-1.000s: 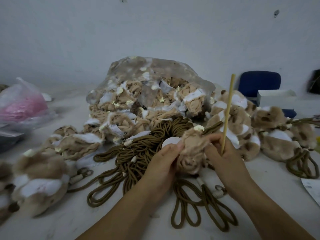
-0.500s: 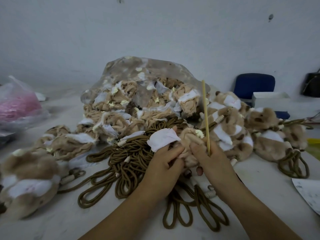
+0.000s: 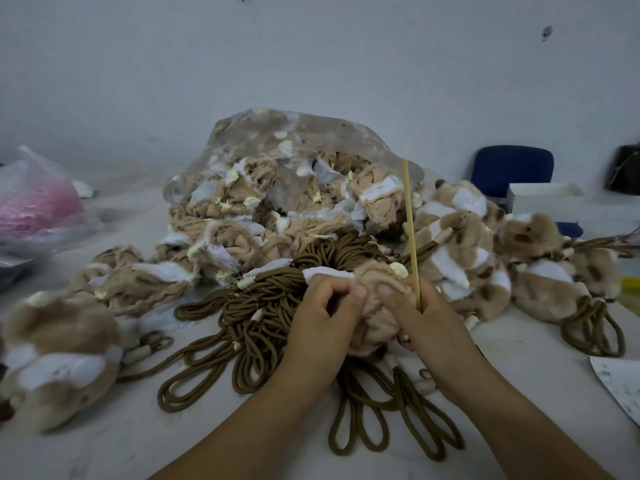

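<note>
Near the middle of the pale table, the left hand and right hand are gripping a tan plush skin, the right also pinching an upright wooden stick. Brown cord loops and plush heaps are crowding the far side, while bare tabletop is showing along the near left edge.

two hands, one stick, two bags (one pink)

The scene is dimly lit, with a blue tint. Soft shadows are cast on the desk. The stick is shown sharp; the toy at the left edge is blurred and stretched.
</note>
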The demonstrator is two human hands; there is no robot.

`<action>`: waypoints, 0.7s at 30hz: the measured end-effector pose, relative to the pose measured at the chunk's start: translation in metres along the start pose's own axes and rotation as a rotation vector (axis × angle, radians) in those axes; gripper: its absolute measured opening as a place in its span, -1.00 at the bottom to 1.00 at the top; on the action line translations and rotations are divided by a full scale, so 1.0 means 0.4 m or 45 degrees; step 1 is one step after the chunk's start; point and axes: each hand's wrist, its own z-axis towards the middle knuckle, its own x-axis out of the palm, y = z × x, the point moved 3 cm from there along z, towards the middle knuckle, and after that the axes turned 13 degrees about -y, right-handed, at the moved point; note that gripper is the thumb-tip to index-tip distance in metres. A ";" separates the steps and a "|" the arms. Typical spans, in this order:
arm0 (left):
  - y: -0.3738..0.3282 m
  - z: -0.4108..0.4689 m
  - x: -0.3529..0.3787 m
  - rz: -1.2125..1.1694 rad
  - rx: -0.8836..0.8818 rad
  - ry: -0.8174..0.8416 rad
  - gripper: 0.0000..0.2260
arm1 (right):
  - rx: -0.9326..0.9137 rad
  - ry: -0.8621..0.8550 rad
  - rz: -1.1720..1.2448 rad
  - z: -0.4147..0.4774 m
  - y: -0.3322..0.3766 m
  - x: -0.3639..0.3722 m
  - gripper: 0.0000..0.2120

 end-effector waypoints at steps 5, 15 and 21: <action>-0.003 0.002 -0.001 -0.024 -0.095 0.095 -0.76 | 0.077 -0.034 0.078 -0.003 0.000 0.000 -0.83; 0.018 -0.007 0.013 -0.141 -0.319 0.217 -0.86 | 0.077 -0.053 0.125 -0.002 -0.015 -0.004 -0.69; 0.014 -0.009 0.015 -0.767 -0.707 0.406 -0.71 | -0.092 -0.115 -0.169 -0.003 -0.011 -0.004 -0.69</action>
